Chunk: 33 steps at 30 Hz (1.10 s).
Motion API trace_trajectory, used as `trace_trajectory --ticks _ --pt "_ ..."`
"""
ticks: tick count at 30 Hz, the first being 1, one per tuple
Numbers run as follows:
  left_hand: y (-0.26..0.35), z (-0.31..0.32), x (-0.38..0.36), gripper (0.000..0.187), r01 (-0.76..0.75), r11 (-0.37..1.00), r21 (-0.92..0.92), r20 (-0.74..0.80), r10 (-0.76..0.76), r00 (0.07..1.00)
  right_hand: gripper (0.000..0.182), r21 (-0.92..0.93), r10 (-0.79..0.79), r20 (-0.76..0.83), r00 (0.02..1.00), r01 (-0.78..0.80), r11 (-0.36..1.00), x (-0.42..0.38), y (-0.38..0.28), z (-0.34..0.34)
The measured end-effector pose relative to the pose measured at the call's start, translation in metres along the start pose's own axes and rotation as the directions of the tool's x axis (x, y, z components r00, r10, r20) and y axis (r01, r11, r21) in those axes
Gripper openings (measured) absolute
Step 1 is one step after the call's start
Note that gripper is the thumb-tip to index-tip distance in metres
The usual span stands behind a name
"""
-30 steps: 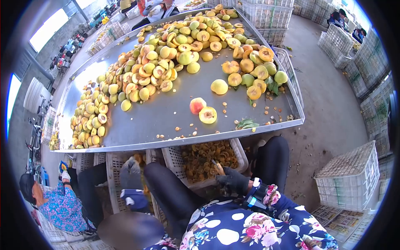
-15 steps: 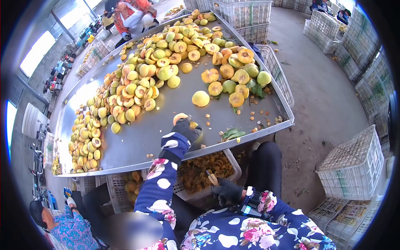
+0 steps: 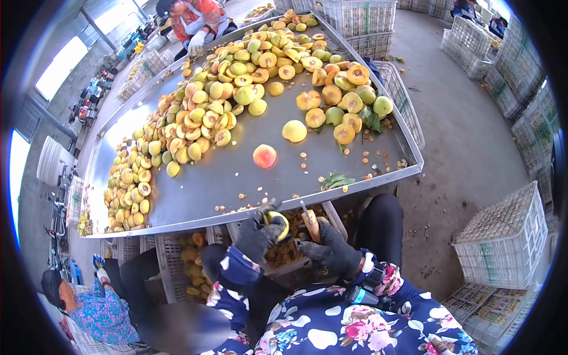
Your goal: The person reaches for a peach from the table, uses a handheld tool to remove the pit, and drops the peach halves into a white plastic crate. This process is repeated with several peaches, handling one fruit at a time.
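My left hand (image 3: 253, 238), in a dark glove, is closed on a yellow peach piece (image 3: 280, 226) just off the front edge of the metal table (image 3: 236, 183). Close by on the right, my gloved right hand (image 3: 332, 253) grips a knife (image 3: 311, 223) by its light wooden handle, blade pointing up and toward the peach piece. Below both hands is a crate (image 3: 336, 220) of brownish-orange fruit scraps, partly hidden by them. A red-and-yellow peach (image 3: 265, 156) lies alone on the table beyond my left hand, with a yellow peach (image 3: 294, 131) farther back.
A long heap of halved peaches (image 3: 201, 112) covers the table's far and left parts. Leaves (image 3: 337, 181) and loose pits lie near its front right edge. White crates (image 3: 500, 236) stand on the right. Co-workers sit across the table (image 3: 198, 23) and at lower left (image 3: 97, 313).
My left hand has drawn back from over the table to its front edge, bringing a yellow peach piece. The reddish peach now lies free on the table. My right hand has raised the knife beside it.
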<state>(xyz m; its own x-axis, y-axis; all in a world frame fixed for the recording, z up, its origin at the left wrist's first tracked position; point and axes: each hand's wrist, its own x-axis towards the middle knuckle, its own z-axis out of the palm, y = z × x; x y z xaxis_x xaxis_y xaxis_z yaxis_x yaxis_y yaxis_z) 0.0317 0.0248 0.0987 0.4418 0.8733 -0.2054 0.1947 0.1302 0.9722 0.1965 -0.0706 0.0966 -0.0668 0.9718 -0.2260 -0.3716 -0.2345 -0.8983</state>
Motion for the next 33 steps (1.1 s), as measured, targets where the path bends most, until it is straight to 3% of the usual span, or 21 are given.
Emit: trace_trajectory --ticks 4,5,8,11,14,15,17,18,19,20,22,23,24,26,28,29,31,32,33 --pt "-0.019 0.017 -0.029 0.039 0.106 0.948 -0.301 -0.004 -0.112 0.994 0.048 -0.359 -0.171 0.012 0.985 0.164 0.919 0.017 0.028 0.011" --pt "-0.019 0.02 -0.033 0.039 0.133 0.92 -0.369 -0.001 -0.143 0.99 0.05 -0.3 -0.138 -0.011 0.99 0.128 0.945 0.017 0.033 0.013" --pt "-0.024 0.024 -0.041 0.037 0.061 0.942 -0.33 -0.056 -0.084 0.995 0.048 -0.355 -0.096 0.019 0.995 0.097 0.93 0.014 0.039 0.014" --pt "-0.04 0.01 -0.04 0.035 -0.08 0.981 -0.174 -0.088 0.065 0.994 0.04 -0.214 0.002 -0.013 1.0 -0.004 0.977 0.01 0.03 0.018" --pt "-0.058 0.004 -0.034 0.03 0.112 0.82 -0.562 0.025 -0.119 0.993 0.029 -0.029 0.167 0.039 0.985 -0.166 0.986 0.01 0.012 0.017" --pt "-0.06 -0.003 -0.028 0.036 0.229 0.771 -0.594 0.106 -0.207 0.973 0.024 0.012 0.144 0.016 0.99 -0.144 0.99 0.014 0.015 0.017" --pt "-0.057 -0.003 -0.028 0.031 -0.074 0.972 -0.224 0.021 0.08 0.997 0.023 0.044 0.14 0.084 0.987 -0.144 0.989 0.021 0.019 0.014" --pt "-0.056 -0.004 -0.03 0.029 -0.225 0.974 -0.013 0.02 0.226 0.974 0.023 0.06 0.141 0.121 0.983 -0.149 0.987 0.022 0.02 0.013" --pt "-0.067 -0.004 -0.028 0.035 0.052 0.783 -0.62 0.166 0.066 0.984 0.027 0.05 0.168 0.156 0.973 -0.178 0.983 0.022 0.022 0.012" --pt "-0.078 -0.003 -0.025 0.047 0.317 0.218 -0.923 0.303 -0.097 0.948 0.029 0.0 0.176 0.163 0.971 -0.179 0.984 0.022 0.023 0.014" --pt "-0.062 0.003 -0.028 0.048 0.437 0.005 -0.899 0.433 -0.137 0.891 0.032 -0.093 0.19 0.166 0.968 -0.177 0.98 0.019 0.017 0.024" --pt "-0.066 0.004 -0.028 0.049 0.355 0.355 -0.865 0.339 -0.11 0.934 0.034 -0.202 0.153 0.129 0.98 -0.125 0.971 0.021 0.02 0.024" --pt "-0.073 0.006 -0.026 0.049 0.225 0.657 -0.719 0.257 -0.049 0.965 0.033 -0.379 0.004 0.081 0.997 0.027 0.925 0.023 0.03 0.02" --pt "-0.061 0.01 -0.028 0.048 0.178 0.689 -0.702 0.18 -0.07 0.981 0.032 -0.694 -0.303 0.074 0.95 0.267 0.669 0.025 0.042 0.015" --pt "-0.046 0.012 -0.034 0.042 0.28 0.138 -0.95 0.234 -0.279 0.931 0.03 -0.712 -0.289 0.029 0.957 0.222 0.666 0.013 0.036 0.014" --pt "-0.049 0.01 -0.035 0.041 0.258 0.128 -0.958 0.209 -0.306 0.929 0.029 -0.721 -0.282 0.007 0.959 0.2 0.663 0.009 0.031 0.016" --pt "-0.078 0.005 -0.032 0.042 0.092 0.577 -0.812 0.01 -0.144 0.99 0.028 -0.339 0.002 -0.036 0.999 -0.014 0.941 0.003 0.047 0.013" --pt "-0.084 0.004 -0.029 0.046 0.129 0.34 -0.931 0.094 -0.118 0.989 0.027 -0.116 0.143 -0.012 0.99 -0.144 0.983 0.001 0.046 0.016" --pt "-0.091 0.003 -0.027 0.05 0.186 0.083 -0.979 0.178 -0.091 0.98 0.027 -0.779 -0.229 0.18 0.956 0.281 0.56 -0.011 0.036 0.016"
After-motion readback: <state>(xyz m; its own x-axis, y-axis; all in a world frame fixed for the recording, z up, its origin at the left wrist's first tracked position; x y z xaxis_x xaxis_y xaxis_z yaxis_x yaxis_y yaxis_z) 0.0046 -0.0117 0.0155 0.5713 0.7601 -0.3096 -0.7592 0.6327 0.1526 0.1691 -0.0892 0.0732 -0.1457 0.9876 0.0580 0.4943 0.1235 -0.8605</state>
